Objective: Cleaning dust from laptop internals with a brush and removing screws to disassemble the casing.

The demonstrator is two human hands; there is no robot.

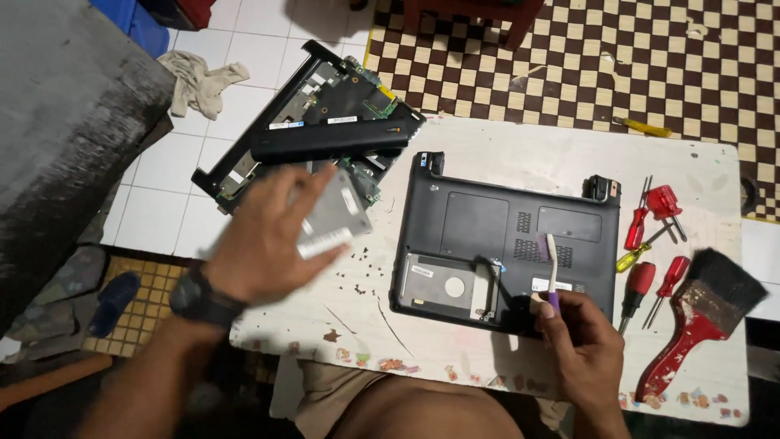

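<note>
My left hand (268,236) is blurred over the table's left side and holds a flat silver hard drive (337,213). Near the front edge, my right hand (581,341) grips a white and purple toothbrush (552,264), bristles up over the vents of a black laptop bottom case (504,236). The case lies underside up, with an uncovered drive bay (443,284) at its front left. Beyond the left hand sits a laptop chassis with its circuit board (325,106) bare, and a long black battery (329,140) lies across it.
Several red and yellow screwdrivers (650,236) and a red-handled paintbrush (703,313) lie at the right of the white table (504,150). Tiny screws (361,272) are scattered by the case. A yellow screwdriver (642,127) rests at the far edge. A rag (195,81) lies on the tiled floor.
</note>
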